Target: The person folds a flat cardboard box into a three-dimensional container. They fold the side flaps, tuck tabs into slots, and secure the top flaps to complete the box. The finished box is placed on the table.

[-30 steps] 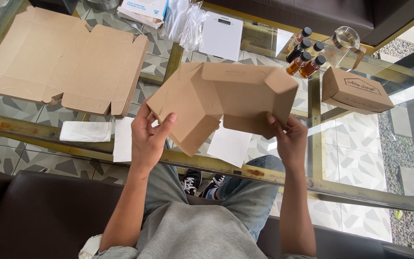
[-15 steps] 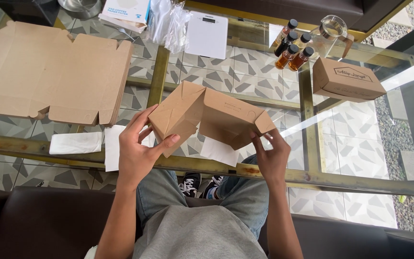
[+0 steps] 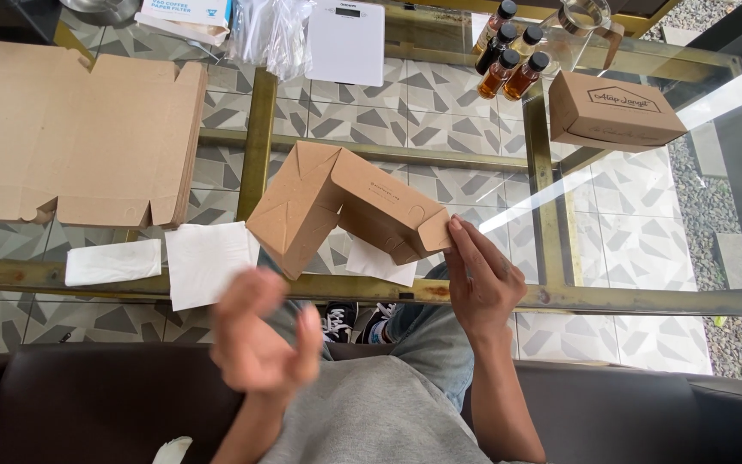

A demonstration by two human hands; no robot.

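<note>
We had the box (image 3: 337,206) mostly folded, one end flap unfinished. Our right hand (image 3: 483,279) pinched that flap; our left hand (image 3: 259,339) hung open, blurred.

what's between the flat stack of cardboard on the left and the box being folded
In the head view, a brass table frame bar under the glass runs between the flat cardboard blanks and the half-folded box; lower down lies a white napkin.

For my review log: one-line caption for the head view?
Right hand steadies a half-folded brown box on the glass table; blurred left hand is off it.
</note>
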